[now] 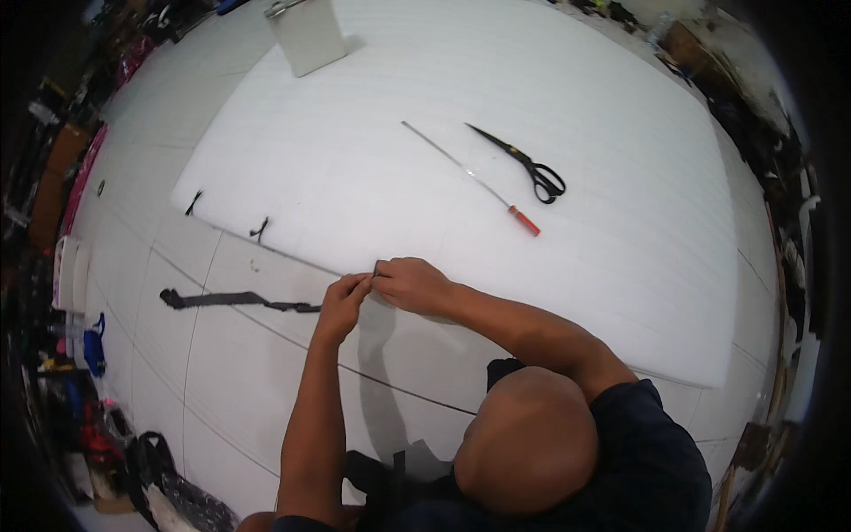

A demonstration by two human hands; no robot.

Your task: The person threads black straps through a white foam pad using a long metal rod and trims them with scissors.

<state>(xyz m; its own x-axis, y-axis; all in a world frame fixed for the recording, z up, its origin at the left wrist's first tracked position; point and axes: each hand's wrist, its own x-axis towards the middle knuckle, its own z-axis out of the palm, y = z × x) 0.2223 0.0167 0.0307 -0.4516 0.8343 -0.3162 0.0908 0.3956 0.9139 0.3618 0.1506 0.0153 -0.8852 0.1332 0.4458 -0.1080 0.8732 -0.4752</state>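
Note:
At the near edge of a thick white foam sheet, my hands meet with their fingertips pinched together. Between them a short dark strip shows, gripped from both sides; most of it is hidden by the fingers. My left hand is closed on its left, and my right hand is closed on it from the right, resting against the sheet's edge. Two black knotted ties, a left one and a right one, stick up along the same edge. A long black fabric strip lies on the floor left of my left hand.
On the sheet lie black-handled scissors and a thin metal rod with a red handle. A pale rectangular can stands at the far left. Clutter and a white bin line the left side of the tiled floor.

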